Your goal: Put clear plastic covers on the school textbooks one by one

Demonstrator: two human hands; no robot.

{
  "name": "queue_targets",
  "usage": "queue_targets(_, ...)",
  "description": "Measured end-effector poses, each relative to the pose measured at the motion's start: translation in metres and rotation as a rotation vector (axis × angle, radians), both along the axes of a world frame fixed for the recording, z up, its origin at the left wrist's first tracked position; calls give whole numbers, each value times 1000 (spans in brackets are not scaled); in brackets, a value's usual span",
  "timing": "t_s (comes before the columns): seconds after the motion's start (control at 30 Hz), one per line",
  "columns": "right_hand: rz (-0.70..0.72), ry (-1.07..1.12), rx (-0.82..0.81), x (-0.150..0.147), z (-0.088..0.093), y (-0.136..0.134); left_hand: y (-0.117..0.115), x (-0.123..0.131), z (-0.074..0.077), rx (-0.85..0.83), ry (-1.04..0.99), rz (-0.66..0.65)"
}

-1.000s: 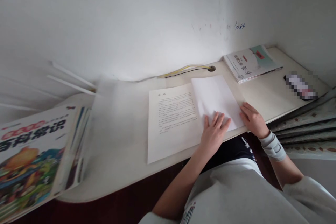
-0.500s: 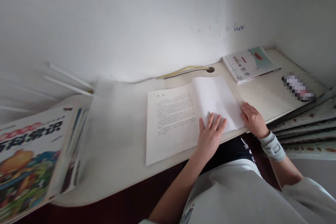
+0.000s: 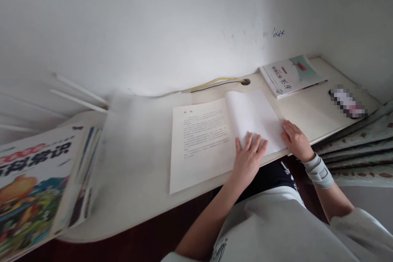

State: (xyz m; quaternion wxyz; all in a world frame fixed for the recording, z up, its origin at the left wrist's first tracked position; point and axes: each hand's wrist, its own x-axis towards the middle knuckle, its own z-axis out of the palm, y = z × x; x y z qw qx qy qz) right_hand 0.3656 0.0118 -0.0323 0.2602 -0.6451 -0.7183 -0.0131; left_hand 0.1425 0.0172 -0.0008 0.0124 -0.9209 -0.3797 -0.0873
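Observation:
An open book (image 3: 201,143) lies on the white desk (image 3: 138,180), its left page printed with lines of small text. Over its right side lies a blank white sheet (image 3: 251,110), curved up along its left edge near the fold. My left hand (image 3: 249,157) rests on the sheet's lower part with its fingers spread. At the sheet's right edge lies my right hand (image 3: 296,141), flat with the fingers stretched out, touching the desk and the border of the paper. A grey band (image 3: 319,170) wraps my right wrist.
A stack of booklets (image 3: 293,75) sits at the back right, with a blurred-out phone-like object (image 3: 346,102) in front of it. Yellow and black cables (image 3: 217,82) run to a desk hole. Colourful books (image 3: 33,180) stand at the left; a patterned curtain (image 3: 362,147) hangs right.
My left hand has slid very slightly to the right over the white sheet. My right hand stays in place at the edge.

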Motion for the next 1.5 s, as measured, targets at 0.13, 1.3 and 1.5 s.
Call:
queue_targets(0.13,1,14,0,0,1,-1,3,2,2,-2,-5,-7)
queue_targets(1.3,8,12,-2,0,0,0,13,22,-8,-112,-14,-102)
queue_targets(1.5,18,12,20,3,6,-4,23,-29,16,-175,-219,-78)
